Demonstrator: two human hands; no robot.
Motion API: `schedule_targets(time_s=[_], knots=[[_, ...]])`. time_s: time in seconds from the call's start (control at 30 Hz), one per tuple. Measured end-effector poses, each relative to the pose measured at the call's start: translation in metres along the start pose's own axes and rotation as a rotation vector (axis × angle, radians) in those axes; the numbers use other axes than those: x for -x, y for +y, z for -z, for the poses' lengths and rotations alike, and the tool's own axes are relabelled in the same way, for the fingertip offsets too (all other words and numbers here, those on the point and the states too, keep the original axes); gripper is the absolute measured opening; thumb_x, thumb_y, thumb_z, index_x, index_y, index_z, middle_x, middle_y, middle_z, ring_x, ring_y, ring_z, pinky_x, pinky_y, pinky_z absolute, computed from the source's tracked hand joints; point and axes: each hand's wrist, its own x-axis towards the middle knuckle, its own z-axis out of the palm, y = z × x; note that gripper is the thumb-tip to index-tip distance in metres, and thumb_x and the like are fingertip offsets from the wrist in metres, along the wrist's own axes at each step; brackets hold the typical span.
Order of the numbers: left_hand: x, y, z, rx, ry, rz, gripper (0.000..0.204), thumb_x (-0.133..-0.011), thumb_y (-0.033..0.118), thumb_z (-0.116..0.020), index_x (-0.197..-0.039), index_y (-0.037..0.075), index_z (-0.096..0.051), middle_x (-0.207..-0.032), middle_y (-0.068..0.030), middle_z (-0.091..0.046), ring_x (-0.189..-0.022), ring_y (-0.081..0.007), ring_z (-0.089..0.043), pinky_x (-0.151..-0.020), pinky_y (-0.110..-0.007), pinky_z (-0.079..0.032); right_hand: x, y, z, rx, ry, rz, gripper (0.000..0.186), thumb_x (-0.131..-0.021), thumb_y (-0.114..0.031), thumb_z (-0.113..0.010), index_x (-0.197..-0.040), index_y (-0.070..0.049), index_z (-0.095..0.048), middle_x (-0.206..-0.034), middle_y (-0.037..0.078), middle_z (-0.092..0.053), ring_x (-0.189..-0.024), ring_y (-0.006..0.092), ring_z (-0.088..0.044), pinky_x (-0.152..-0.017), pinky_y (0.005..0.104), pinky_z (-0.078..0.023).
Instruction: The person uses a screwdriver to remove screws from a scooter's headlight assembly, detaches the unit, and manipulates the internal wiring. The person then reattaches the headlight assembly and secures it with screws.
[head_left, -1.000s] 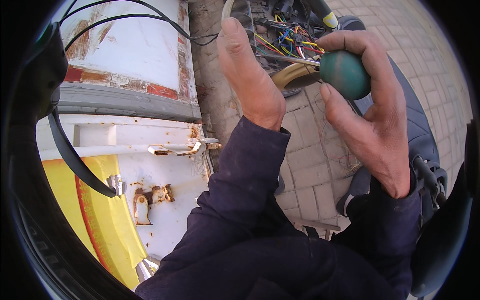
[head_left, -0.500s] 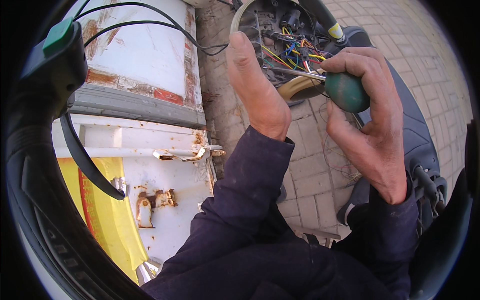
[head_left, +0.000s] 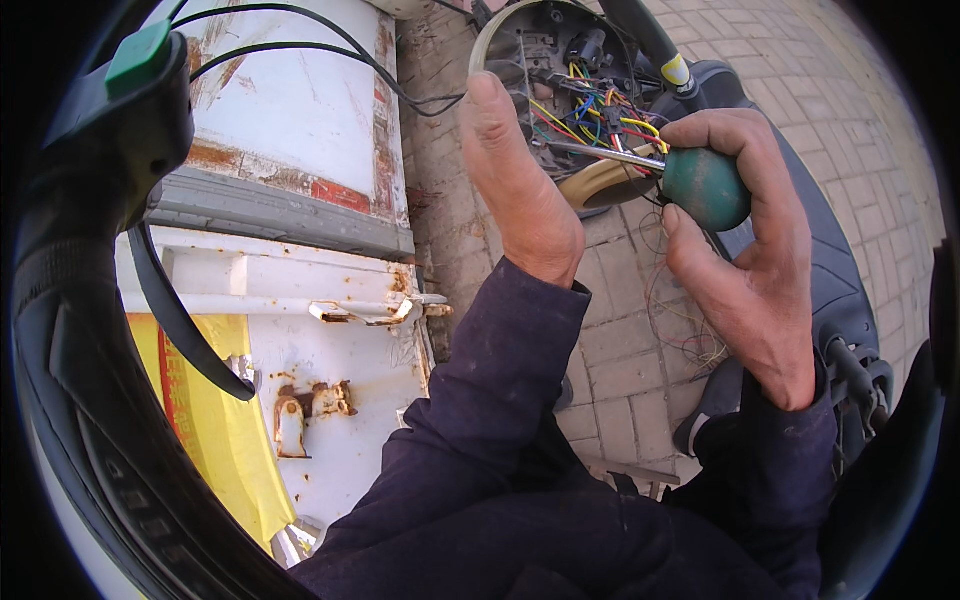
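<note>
My right hand [head_left: 765,240] is closed around the green ball-shaped handle of a screwdriver [head_left: 708,188], with thumb below and forefinger above. Its metal shaft points left, across the front of an open round housing [head_left: 487,45] packed with coloured wires [head_left: 600,115]. My left hand [head_left: 525,185] is at the housing's near left side, thumb stretched upward by the rim. The other fingers of that hand are hidden behind it, and so is the screwdriver's tip. Beneath the shaft shows a cream-coloured curved part [head_left: 605,185] of the housing.
A black handlebar [head_left: 110,150] with a green switch and black cables [head_left: 290,45] fills the left edge. Beside it stand rusty white metal panels [head_left: 330,400] with a yellow sheet [head_left: 215,410]. Dark scooter bodywork [head_left: 830,260] lies right, over brick paving [head_left: 625,400].
Both hands, the screwdriver and the housing appear slightly farther right and lower, as the whole view has shifted a little. My right hand still grips the handle.
</note>
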Motion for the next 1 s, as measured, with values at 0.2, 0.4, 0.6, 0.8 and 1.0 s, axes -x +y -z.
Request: schedule_targets(time_s=[0.2, 0.4, 0.6, 0.8, 1.0], knots=[[-0.004, -0.003, 0.003, 0.007, -0.010, -0.023, 0.052, -0.108, 0.052, -0.047, -0.135, 0.009, -0.057, -0.124, -0.0033, -0.065, -0.112, -0.0156, -0.061, -0.103, -0.036, -0.048, -0.005, -0.017, 0.014, -0.074, -0.055, -0.124, 0.025, -0.079, -0.002, -0.067, -0.103, 0.001, -0.062, -0.096, 0.008, -0.058, -0.087, 0.0176, -0.057, -0.080, 0.0307, -0.047], [-0.004, -0.003, -0.001, -0.007, -0.016, 0.052, 0.051, -0.109, 0.050, -0.047, -0.137, 0.008, -0.057, -0.129, -0.0050, -0.064, -0.116, -0.0178, -0.061, -0.104, -0.038, -0.048, 0.000, -0.025, 0.021, 0.255, -0.199, 0.047, 0.018, -0.074, -0.002, -0.071, -0.088, -0.003, -0.060, -0.080, 0.010, -0.053, -0.075, 0.0275, -0.057, -0.065, 0.0385, -0.044], [-0.004, -0.002, 0.010, -0.058, -0.186, 0.149, 0.052, -0.108, 0.050, -0.047, -0.136, 0.007, -0.058, -0.128, -0.0071, -0.065, -0.116, -0.0196, -0.062, -0.101, -0.039, -0.051, 0.012, -0.023, -0.026, 0.248, -0.154, 0.053, 0.021, -0.074, -0.001, -0.072, -0.092, -0.006, -0.063, -0.081, 0.010, -0.060, -0.075, 0.0313, -0.062, -0.064, 0.0406, -0.049], [0.002, -0.009, 0.013, -0.032, -0.253, 0.088, 0.055, -0.108, 0.051, -0.044, -0.137, 0.006, -0.057, -0.127, -0.0069, -0.066, -0.116, -0.0199, -0.061, -0.103, -0.038, -0.049, 0.003, -0.006, -0.032, 0.228, 0.217, -0.080, 0.017, -0.084, -0.002, -0.076, -0.101, -0.001, -0.072, -0.085, 0.012, -0.069, -0.074, 0.0258, -0.068, -0.067, 0.0316, -0.052], [0.004, -0.010, 0.006, -0.011, -0.292, 0.039, 0.058, -0.109, 0.051, -0.042, -0.140, 0.005, -0.055, -0.132, -0.0077, -0.064, -0.119, -0.0204, -0.060, -0.105, -0.038, -0.046, -0.003, -0.004, -0.037, 0.201, 0.227, -0.102, 0.013, -0.082, -0.005, -0.079, -0.094, -0.003, -0.075, -0.080, 0.010, -0.066, -0.069, 0.0259, -0.067, -0.063, 0.0328, -0.050]])
